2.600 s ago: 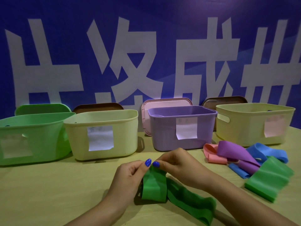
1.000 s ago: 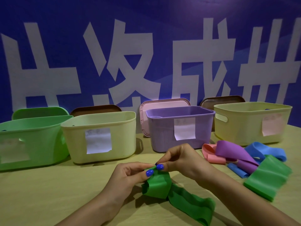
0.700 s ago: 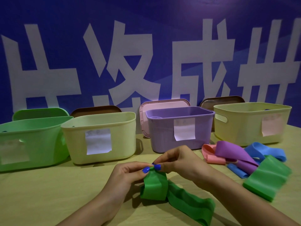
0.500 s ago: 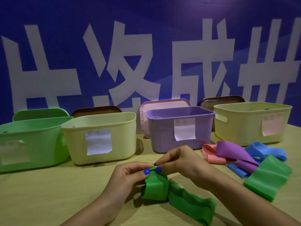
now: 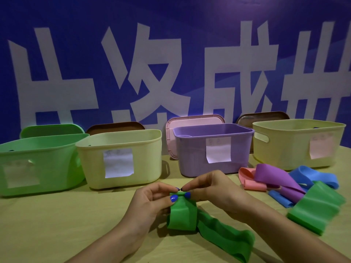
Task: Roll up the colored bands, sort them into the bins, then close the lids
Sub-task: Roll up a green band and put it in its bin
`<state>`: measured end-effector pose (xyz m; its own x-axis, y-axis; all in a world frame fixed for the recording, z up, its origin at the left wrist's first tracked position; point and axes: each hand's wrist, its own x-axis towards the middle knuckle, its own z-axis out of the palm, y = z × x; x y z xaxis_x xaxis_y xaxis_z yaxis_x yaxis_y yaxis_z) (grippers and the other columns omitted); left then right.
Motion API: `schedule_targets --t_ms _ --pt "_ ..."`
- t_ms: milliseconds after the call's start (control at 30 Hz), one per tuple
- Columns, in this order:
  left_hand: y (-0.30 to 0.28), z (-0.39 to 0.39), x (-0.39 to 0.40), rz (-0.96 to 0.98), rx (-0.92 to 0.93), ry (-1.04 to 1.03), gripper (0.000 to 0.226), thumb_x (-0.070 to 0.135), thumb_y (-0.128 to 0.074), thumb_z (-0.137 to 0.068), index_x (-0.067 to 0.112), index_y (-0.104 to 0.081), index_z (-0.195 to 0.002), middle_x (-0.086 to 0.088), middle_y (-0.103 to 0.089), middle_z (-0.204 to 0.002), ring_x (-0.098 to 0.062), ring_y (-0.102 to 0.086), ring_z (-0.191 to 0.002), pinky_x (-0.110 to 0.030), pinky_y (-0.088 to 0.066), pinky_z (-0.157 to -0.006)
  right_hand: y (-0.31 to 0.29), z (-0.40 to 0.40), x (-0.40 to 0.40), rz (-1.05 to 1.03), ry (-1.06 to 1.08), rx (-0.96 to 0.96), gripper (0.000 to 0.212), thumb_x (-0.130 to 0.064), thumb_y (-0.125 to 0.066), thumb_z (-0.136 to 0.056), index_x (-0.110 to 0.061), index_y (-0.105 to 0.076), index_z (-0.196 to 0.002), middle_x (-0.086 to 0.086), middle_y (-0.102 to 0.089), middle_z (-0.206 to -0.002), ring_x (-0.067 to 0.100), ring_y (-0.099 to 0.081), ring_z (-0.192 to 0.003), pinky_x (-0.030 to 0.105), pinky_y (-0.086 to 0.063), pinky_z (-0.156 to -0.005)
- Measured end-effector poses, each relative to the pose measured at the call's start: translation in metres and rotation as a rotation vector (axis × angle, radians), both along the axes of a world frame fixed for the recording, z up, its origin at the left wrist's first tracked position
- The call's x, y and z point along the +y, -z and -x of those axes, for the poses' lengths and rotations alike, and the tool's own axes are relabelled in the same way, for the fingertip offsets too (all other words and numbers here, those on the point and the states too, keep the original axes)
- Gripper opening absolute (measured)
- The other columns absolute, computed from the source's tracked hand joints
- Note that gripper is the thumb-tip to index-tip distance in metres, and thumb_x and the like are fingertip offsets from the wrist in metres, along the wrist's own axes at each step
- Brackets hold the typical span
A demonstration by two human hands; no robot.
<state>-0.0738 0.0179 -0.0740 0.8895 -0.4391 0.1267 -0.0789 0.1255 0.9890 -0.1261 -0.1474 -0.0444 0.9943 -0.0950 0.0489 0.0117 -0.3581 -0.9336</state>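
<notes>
Above the counter (image 5: 57, 224), the green band (image 5: 182, 215) is pinched at its top by both hands' grip; slackened, the springy roll would likely uncoil.

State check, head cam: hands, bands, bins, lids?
Left hand: pinching dark green band.
Right hand: pinching it too.
Dark green band: mostly unrolled.
Band pile: loose, unrolled.
Four bins: open.
Lids: off, standing behind bins.
</notes>
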Motion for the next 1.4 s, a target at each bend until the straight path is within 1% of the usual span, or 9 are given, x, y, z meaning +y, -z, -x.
schedule_targets --t_ms 167,300,533,667,767,867,1133,1300,1400 --pt "-0.002 -0.002 -0.001 0.061 0.043 0.002 0.023 -0.015 -0.06 -0.074 0.003 -0.073 -0.067 -0.019 -0.072 -0.082 -0.027 -0.07 -0.071 -0.03 -0.059 -0.059 -0.001 0.003 0.002 0.015 -0.01 -0.021 0.017 0.0 -0.062 -0.085 -0.013 -0.073 -0.084 0.008 -0.072 -0.091 0.022 -0.067 -0.089 0.023 -0.057 -0.074" --pt "-0.003 -0.001 -0.003 0.081 0.088 -0.013 0.019 -0.017 -0.058 -0.076 -0.003 -0.07 -0.074 -0.02 -0.071 -0.076 -0.024 -0.07 -0.063 -0.026 -0.056 -0.051 -0.001 0.004 0.004 0.018 0.007 -0.043 0.018 0.002 -0.062 -0.084 -0.014 -0.071 -0.079 0.006 -0.071 -0.088 0.014 -0.066 -0.08 0.018 -0.054 -0.067" --pt "-0.004 0.002 -0.001 0.005 0.097 -0.008 0.023 -0.015 -0.053 -0.082 -0.001 -0.071 -0.077 -0.022 -0.071 -0.081 -0.027 -0.071 -0.068 -0.029 -0.056 -0.053 -0.001 0.005 0.01 0.042 0.029 -0.043 0.02 0.004 -0.062 -0.083 -0.012 -0.07 -0.075 0.006 -0.068 -0.08 0.009 -0.061 -0.069 0.013 -0.05 -0.058" --pt "-0.006 0.002 -0.001 0.047 0.132 0.004 0.033 -0.016 -0.05 -0.08 0.003 -0.072 -0.064 -0.022 -0.071 -0.079 -0.027 -0.07 -0.069 -0.034 -0.054 -0.065 -0.001 0.003 0.01 -0.048 0.024 -0.011 0.019 0.006 -0.061 -0.083 -0.01 -0.07 -0.075 0.006 -0.067 -0.08 0.013 -0.061 -0.071 0.017 -0.05 -0.059" --pt "-0.006 0.001 0.0 0.071 0.121 -0.006 0.038 -0.017 -0.049 -0.077 0.006 -0.072 -0.057 -0.019 -0.068 -0.071 -0.026 -0.064 -0.067 -0.031 -0.051 -0.062 0.0 0.002 0.007 -0.174 -0.034 0.042 0.015 0.004 -0.062 -0.083 -0.007 -0.07 -0.078 0.01 -0.069 -0.086 0.019 -0.064 -0.078 0.024 -0.055 -0.069" --pt "-0.006 0.001 0.0 0.081 0.093 -0.004 0.039 -0.019 -0.049 -0.077 0.006 -0.071 -0.056 -0.018 -0.067 -0.069 -0.022 -0.063 -0.063 -0.027 -0.051 -0.058 0.001 0.003 0.003 -0.261 -0.074 0.08 0.012 0.002 -0.061 -0.084 -0.004 -0.071 -0.08 0.012 -0.069 -0.088 0.019 -0.064 -0.078 0.023 -0.054 -0.068" --pt "-0.004 0.003 -0.001 0.131 0.096 0.046 0.029 -0.021 -0.051 -0.078 -0.003 -0.072 -0.067 -0.024 -0.07 -0.08 -0.027 -0.07 -0.067 -0.026 -0.056 -0.053 -0.001 0.003 0.006 -0.046 0.028 -0.037 0.013 0.0 -0.064 -0.083 -0.009 -0.072 -0.078 0.006 -0.069 -0.081 0.012 -0.063 -0.072 0.016 -0.049 -0.059" --pt "-0.003 0.003 -0.002 0.106 0.086 0.072 0.014 -0.011 -0.064 -0.066 -0.007 -0.072 -0.076 -0.024 -0.071 -0.083 -0.027 -0.072 -0.071 -0.024 -0.055 -0.054 -0.001 0.003 0.004 -0.069 0.04 -0.031 0.017 0.004 -0.063 -0.082 -0.01 -0.072 -0.078 0.008 -0.07 -0.084 0.016 -0.066 -0.08 0.021 -0.055 -0.069" --pt "-0.002 0.001 -0.002 0.131 0.073 0.056 0.018 -0.001 -0.067 -0.058 -0.004 -0.072 -0.076 -0.023 -0.071 -0.083 -0.026 -0.071 -0.07 -0.026 -0.057 -0.054 -0.001 0.002 0.003 -0.125 0.032 -0.01 0.019 0.006 -0.064 -0.081 -0.01 -0.072 -0.075 0.012 -0.071 -0.088 0.023 -0.067 -0.088 0.033 -0.057 -0.081"
